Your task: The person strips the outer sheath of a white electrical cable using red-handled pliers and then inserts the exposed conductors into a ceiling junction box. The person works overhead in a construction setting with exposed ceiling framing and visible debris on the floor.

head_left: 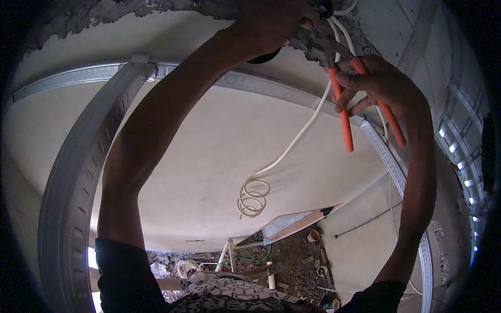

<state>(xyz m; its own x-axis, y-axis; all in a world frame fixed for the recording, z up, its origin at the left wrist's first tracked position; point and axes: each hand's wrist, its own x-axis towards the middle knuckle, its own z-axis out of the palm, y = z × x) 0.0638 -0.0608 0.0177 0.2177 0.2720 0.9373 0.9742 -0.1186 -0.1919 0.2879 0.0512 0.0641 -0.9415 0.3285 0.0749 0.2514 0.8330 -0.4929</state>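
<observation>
High up near the wall's top edge, my right hand (383, 86) grips a pair of pliers (345, 125) by its orange handles, which stand apart. The dark metal jaws point up toward my left hand (279, 26). My left fingers are closed at the top of the view, and what they hold is hidden. A small black round thing (324, 8) is right beside those fingertips. White cable (313, 117) passes behind the pliers and hangs down, ending in loose coils (253, 198) in front of the pale wall.
A metal channel (88, 156) runs close by my left arm and joins a curved metal track (261, 86) along the wall. Another track (386, 151) passes by my right forearm. Far below, rubble (297, 261), a cable bundle (187, 268) and a wooden stand (227, 254) are on the ground.
</observation>
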